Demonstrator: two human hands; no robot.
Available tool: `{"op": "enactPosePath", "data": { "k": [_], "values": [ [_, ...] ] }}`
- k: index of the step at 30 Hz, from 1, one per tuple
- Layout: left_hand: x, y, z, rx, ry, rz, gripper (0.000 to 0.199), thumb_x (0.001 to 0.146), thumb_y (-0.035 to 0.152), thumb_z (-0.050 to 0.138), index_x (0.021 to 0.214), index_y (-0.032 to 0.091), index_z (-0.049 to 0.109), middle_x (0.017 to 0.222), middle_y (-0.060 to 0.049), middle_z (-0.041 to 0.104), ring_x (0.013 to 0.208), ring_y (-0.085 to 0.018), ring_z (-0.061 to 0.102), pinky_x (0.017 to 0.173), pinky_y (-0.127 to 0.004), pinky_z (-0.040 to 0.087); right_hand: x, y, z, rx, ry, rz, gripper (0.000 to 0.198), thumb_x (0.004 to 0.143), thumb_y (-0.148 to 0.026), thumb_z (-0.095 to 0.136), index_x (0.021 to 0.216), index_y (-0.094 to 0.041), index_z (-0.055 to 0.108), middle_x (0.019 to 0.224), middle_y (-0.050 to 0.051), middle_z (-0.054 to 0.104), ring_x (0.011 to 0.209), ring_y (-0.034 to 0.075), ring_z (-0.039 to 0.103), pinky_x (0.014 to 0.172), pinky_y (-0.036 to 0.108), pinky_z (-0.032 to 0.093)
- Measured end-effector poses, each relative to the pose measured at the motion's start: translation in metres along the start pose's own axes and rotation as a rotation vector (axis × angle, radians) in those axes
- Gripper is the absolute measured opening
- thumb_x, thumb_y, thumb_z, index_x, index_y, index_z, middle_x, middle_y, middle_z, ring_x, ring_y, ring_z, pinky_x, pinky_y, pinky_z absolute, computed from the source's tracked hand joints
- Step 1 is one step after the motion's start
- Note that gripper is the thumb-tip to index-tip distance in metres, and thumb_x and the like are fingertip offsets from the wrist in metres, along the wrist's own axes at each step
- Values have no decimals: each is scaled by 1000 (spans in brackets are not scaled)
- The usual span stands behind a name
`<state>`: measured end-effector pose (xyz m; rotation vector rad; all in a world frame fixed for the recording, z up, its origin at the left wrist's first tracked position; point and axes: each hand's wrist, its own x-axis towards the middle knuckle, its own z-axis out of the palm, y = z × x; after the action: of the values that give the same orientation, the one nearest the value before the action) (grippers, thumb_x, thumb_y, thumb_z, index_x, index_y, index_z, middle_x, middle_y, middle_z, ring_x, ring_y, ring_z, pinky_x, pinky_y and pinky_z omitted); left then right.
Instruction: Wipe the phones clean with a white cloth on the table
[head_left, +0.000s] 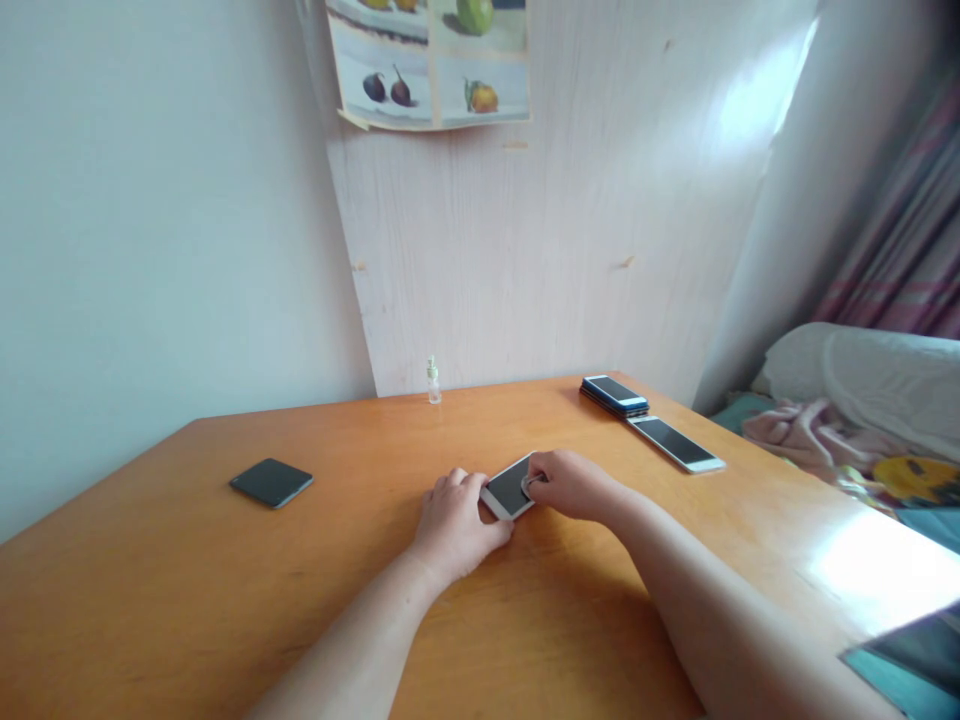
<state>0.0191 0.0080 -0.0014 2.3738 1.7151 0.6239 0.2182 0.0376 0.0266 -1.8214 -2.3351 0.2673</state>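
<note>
Two bare hands are brought together over the counter [352,630], and between them a white-framed phone [504,490] is laid flat, screen up, near the counter's middle. Its left end is grasped by the left hand [454,525], fingers set along the far side, thumb at the near corner. And at the other end, a small pale pad [526,487] is pinched in the curled fingers of the right hand [571,484] and held against the dark glass; most of it is hidden, so what it is made of cannot be told. A wiping of the screen seems to be the step in hand. What is called for now, it would be judged, is a firm hold at the edges and light, even pressure across the glass.

To the lettering, then: no brand can be read on the phone. On the dark flat device [271,483] at left, a tiny corner mark is shown, too small to be made out. No writing can be read on the little clear bottle [433,390], the stacked phones [615,395] or the second white phone [675,443].
</note>
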Motion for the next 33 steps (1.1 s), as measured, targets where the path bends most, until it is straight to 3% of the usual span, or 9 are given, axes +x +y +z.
{"op": "enactPosePath", "data": {
  "k": [3,7,10,16,23,29,33],
  "values": [
    [0,2,-2,12,-3,-4,43,68,48,67,106,27,61,103,-6,59,100,-26,57,80,-33,42,2,-10,4,13,48,-53,18,83,-34,51,89,-23,65,85,2,69,73,16,59,55,25,27],
    [-1,2,-2,11,4,9,45,69,49,67,108,27,61,103,-6,59,101,-27,56,81,-34,42,10,-13,3,-59,111,64,23,86,-35,47,94,-23,65,91,5,70,79,18,60,56,26,27],
    [-1,1,-1,2,5,13,47,69,50,66,110,28,61,103,-6,59,102,-27,56,82,-34,42,7,-4,-1,-95,80,110,21,84,-34,49,89,-22,65,89,6,70,76,18,60,56,26,27],
    [-1,1,0,11,-9,-28,46,67,51,67,106,27,62,106,-6,58,103,-28,55,81,-34,42,-1,-12,3,9,9,-94,17,82,-32,52,88,-23,66,86,2,69,74,16,58,58,25,30],
    [-2,5,-5,15,-29,-23,49,70,50,66,114,28,60,108,-7,58,107,-29,54,87,-37,42,8,-8,-3,-76,90,118,20,85,-33,49,91,-22,66,90,6,70,78,19,60,56,27,28],
    [-3,8,-4,13,-10,-54,47,68,48,67,109,26,59,109,-7,59,106,-29,54,86,-37,40,0,-15,3,44,-24,-73,15,80,-29,54,85,-22,67,83,2,69,73,15,59,57,24,30],
    [-4,5,-1,5,25,-42,53,68,47,67,114,24,54,110,-8,59,105,-29,54,85,-37,40,8,-23,4,-12,71,1,23,84,-31,48,95,-24,67,89,4,70,78,18,60,58,25,29]
  ]
}}
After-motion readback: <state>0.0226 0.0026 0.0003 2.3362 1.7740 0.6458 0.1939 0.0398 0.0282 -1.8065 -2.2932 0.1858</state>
